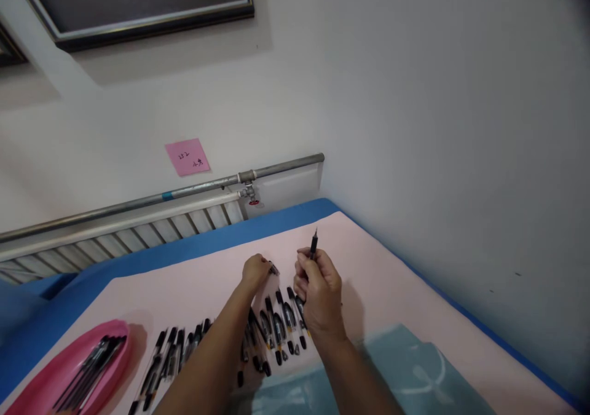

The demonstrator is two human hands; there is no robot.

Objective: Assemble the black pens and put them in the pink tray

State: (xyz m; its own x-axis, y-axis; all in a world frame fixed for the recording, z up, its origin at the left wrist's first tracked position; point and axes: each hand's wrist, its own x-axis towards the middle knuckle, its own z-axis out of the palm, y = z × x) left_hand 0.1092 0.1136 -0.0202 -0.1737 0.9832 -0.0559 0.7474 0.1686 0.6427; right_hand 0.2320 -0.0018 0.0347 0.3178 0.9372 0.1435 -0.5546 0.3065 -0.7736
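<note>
My right hand (320, 289) is closed around a pen (314, 244), its bare metal tip pointing up and its lower part hidden by my fingers. To the left, my left hand (255, 272) reaches down to the pink sheet with fingertips pinched at a small dark, clear-looking piece (274, 268); whether it is gripped is hard to see. Below both hands lie several clear pens with black ends (279, 326), side by side. More pens (159, 359) lie left of my left forearm, which covers part of the row.
A pink basin (122, 335) at the lower left holds thin dark sticks (92, 366). A teal patterned cloth (405, 366) lies at the near edge of the pink sheet (184, 286). Beyond the blue table cover (295, 213) are a radiator (152, 233), a pipe (120, 207) and walls.
</note>
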